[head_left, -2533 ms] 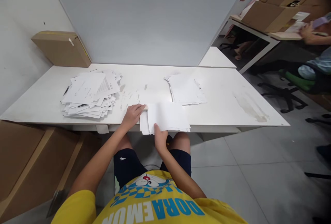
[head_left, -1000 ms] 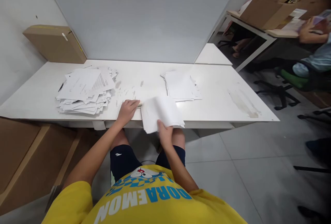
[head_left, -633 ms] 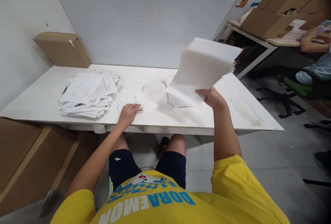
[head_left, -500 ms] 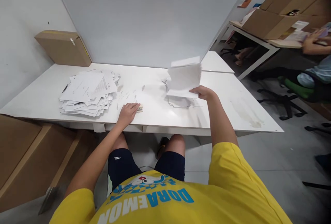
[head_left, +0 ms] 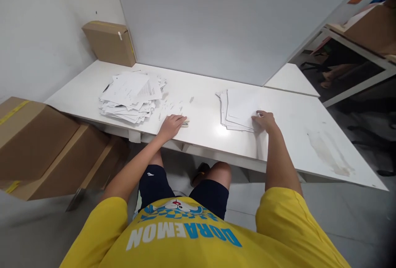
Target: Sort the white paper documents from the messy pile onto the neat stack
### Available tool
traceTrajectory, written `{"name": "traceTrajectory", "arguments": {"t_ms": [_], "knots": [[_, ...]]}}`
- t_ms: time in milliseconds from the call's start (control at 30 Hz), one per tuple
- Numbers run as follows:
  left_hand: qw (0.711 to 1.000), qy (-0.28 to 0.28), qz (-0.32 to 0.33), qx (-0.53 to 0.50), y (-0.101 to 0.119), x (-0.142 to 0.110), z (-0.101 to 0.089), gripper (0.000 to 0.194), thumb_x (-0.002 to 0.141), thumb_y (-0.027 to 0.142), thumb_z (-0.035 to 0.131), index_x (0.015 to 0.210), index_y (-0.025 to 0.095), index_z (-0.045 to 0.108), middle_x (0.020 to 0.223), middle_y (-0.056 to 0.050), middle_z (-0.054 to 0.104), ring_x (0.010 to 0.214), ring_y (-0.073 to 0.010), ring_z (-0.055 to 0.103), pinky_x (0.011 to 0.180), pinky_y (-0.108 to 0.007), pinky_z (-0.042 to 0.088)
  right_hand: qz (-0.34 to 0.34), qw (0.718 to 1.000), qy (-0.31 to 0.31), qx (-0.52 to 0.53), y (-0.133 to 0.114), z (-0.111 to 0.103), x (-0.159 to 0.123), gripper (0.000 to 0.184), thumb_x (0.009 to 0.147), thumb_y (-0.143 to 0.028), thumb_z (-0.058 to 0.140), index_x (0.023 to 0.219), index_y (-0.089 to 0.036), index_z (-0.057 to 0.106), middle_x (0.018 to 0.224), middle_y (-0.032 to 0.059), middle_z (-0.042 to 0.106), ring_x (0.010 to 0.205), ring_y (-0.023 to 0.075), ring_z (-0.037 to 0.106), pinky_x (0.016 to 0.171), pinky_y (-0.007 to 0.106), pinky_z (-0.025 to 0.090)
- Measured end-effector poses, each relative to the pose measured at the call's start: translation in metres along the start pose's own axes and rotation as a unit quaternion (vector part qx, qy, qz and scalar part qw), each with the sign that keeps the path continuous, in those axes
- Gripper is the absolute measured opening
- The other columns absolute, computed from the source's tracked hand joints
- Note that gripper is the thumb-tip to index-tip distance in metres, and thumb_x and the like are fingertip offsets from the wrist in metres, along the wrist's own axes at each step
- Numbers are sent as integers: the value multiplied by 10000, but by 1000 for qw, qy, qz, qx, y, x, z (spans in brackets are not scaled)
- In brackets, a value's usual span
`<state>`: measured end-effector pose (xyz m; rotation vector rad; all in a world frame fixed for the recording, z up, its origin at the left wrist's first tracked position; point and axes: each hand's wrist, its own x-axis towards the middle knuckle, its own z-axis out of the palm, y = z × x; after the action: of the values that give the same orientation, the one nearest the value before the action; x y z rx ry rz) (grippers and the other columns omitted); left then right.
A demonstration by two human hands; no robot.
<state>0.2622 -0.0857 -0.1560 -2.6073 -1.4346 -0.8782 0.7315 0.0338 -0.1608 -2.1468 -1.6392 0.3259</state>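
Fingers of right hand [head_left: 266, 122]: bent in at the right edge of the smaller paper stack; honestly can't tell if they're pinching sheets or already let go.
Fingers of left hand [head_left: 172, 126]: draped over a small pale tool [head_left: 185, 123], looks stapler-ish; can't see if they're closed round it.
Smaller paper stack [head_left: 243, 105]: flat on the white tabletop [head_left: 204, 136], right of centre, edges kinda fanned out.
Paper feel: light and floppy I'd guess, top sheets probably slide easily, corners could crease.
Where I'd grab it: near edge, thumb on top, fingers under, a light pinch through all the layers.
Messy paper pile [head_left: 130, 90]: over on the left, way thicker, probably heavier, so I'd go two-handed.
My arms: right one reaches forward, palm low by the sheets; left one angles inward, hand near the table's front edge.
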Motion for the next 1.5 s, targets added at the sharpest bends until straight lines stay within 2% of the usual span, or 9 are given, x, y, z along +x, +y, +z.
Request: {"name": "traceTrajectory", "arguments": {"t_ms": [100,233,300,500,667,967,1267,1400,1500], "knots": [[1000,2,-3,-4,1,0,1,355,1030,275,379,1281,194,617,1203,-124,690,1074,-255,627,835,-399,487,48,996,42,64,1,10,-23,456,887,-319,498,1275,-115,623,1350,215,516,1188,286,539,1047,449,403],[1000,4,-1,-4,2,-2,1,359,1032,273,370,1290,186,604,1203,-130,688,1077,-255,632,829,-399,500,-5,968,233,94,-8,25,-58,491,943,-278,329,1242,-9,609,1247,259,607,1222,325,526,1086,488,358],[1000,12,13,-11,3,-5,1,388,1036,265,348,1352,172,552,1217,-138,681,1095,-256,632,849,-407,512,-33,956,278,88,-20,32,-75,510,958,-312,296,1207,-9,621,1208,265,634,1205,342,545,1076,509,365],[996,66,34,-40,6,-12,-1,461,1037,276,331,1485,183,386,1262,-149,642,1215,-253,584,1058,-483,461,-226,966,125,-1,-64,45,-122,557,914,-477,420,1303,-109,572,1445,196,529,1410,323,389,1173,548,240],[996,77,-30,-47,8,-13,-3,459,1031,307,347,1465,179,422,1214,-155,652,1187,-266,583,1022,-492,498,-159,986,40,-24,-69,49,-128,668,881,-500,406,1381,-67,503,1531,236,411,1433,378,328,1153,619,234],[988,123,-91,-29,6,-21,-1,396,1022,316,376,1352,186,553,1154,-153,673,1150,-266,608,963,-487,551,-175,982,59,-31,-66,56,-130,620,887,-401,329,1350,-45,533,1480,263,458,1409,403,373,1126,640,280],[989,125,-71,-24,6,-14,3,354,1018,294,370,1241,174,619,1099,-144,694,1142,-264,615,957,-489,560,-203,971,127,9,-68,53,-118,594,860,-431,336,1242,-69,613,1409,255,538,1377,409,427,1100,675,290],[987,145,-66,36,17,-52,-14,370,999,263,377,1281,209,610,1238,-141,649,1316,-297,512,1133,-581,397,-204,954,206,81,-60,38,-175,492,892,-386,305,1126,-132,655,1222,222,662,1269,358,554,1095,619,346],[971,162,-158,82,41,-131,-24,348,973,251,417,1244,238,636,1175,-142,658,1233,-306,566,1113,-592,401,-208,962,122,129,-48,48,-264,377,907,-416,351,983,-248,680,1035,168,712,1082,336,659,995,543,478]]}}
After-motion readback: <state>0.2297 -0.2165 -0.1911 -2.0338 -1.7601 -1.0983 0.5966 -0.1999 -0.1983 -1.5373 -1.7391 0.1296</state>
